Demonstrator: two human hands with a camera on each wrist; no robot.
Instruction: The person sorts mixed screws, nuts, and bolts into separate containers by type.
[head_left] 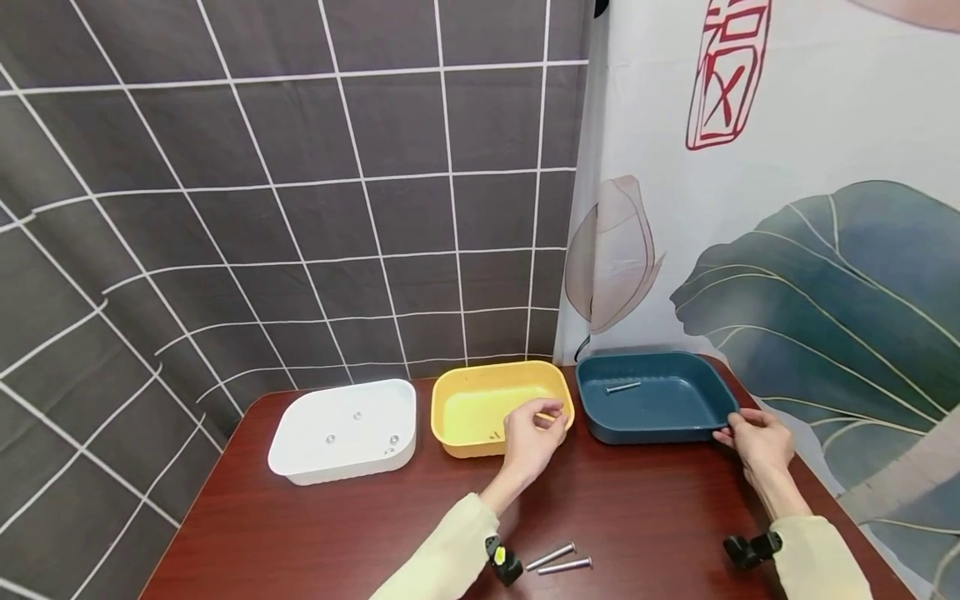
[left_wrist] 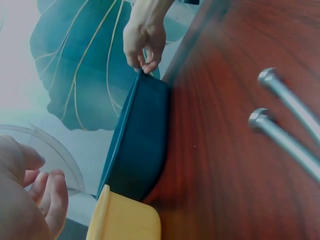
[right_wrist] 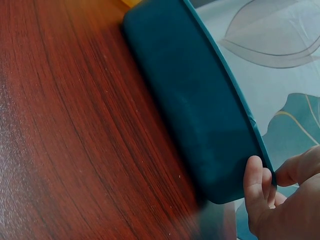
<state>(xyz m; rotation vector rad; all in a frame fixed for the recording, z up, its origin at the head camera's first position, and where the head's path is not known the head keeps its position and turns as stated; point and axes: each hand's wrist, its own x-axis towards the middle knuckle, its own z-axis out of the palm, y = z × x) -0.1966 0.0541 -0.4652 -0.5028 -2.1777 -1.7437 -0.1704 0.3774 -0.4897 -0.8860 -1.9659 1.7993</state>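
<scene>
My right hand (head_left: 761, 442) pinches the rim of the dark blue tray (head_left: 675, 435) at its front right corner. In the right wrist view, its fingers (right_wrist: 255, 187) lie against the tray's outer wall, with the thumb on the other side of the rim. One bolt (head_left: 622, 387) lies inside this tray. Over the right part of the yellow tray (head_left: 468, 451) hovers my left hand (head_left: 534, 433), fingers loosely bent, nothing visible between them. A few small dark pieces (head_left: 494, 435) lie in the yellow tray, partly hidden by the hand.
A white tray (head_left: 341, 474) with several small round metal pieces (head_left: 357, 416) stands at the left. Two silver bolts (head_left: 565, 566) lie on the red-brown table (head_left: 637, 508) near its front, beside the left wrist. A patterned curtain (head_left: 390, 208) hangs behind the trays.
</scene>
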